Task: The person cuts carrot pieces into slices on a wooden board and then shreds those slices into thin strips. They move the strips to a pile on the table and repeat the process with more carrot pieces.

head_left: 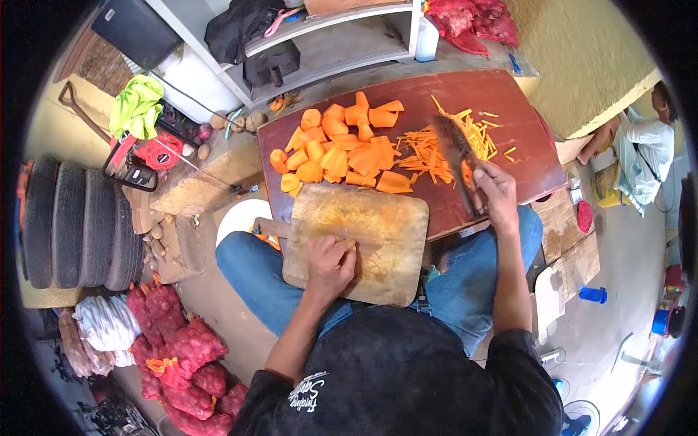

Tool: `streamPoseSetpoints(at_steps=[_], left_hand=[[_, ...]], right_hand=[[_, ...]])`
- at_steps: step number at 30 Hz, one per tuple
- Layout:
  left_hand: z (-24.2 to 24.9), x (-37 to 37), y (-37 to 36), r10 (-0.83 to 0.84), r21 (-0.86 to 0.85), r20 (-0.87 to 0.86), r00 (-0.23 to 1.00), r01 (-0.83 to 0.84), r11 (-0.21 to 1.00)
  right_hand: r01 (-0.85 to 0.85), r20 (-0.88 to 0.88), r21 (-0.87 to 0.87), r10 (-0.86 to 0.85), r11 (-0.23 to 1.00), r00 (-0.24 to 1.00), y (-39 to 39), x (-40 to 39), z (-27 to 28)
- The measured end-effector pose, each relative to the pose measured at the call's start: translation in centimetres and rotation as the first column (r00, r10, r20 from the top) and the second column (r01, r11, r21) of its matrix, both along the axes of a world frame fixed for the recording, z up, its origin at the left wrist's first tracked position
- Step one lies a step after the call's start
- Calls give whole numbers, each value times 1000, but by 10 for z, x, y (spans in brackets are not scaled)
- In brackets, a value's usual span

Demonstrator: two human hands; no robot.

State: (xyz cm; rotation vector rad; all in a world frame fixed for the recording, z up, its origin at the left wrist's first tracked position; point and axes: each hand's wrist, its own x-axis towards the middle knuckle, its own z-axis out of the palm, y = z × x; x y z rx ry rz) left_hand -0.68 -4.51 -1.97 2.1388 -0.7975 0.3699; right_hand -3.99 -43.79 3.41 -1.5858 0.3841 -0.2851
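While the right hand (496, 193) is gripping a knife (452, 138), its long axis pointing away beside orange shreds (427, 154), the left hand (331, 267) is resting curled on the cutting board (396, 251), contents unclear.

The chunks (367, 158) and thin strips (429, 158) are bright orange, the table (527, 171) reddish brown, the cutting board (392, 240) tan, blotched with yellow, the knife (451, 138) dark
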Motion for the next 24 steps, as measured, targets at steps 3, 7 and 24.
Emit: streamPoseSetpoints(at_steps=[3,7,24], left_hand=[[0,3,-8,-34,50,37,999,32,998],[2,3,-8,-26,95,54,998,21,995],[84,80,-129,-233,7,117,965,234,972]], right_hand=[[-206,-139,-13,202,979,970,14,2,5],[-217,-221,-199,172,956,960,18,9,-1],[19,118,-861,162,509,980,18,-1,-11]])
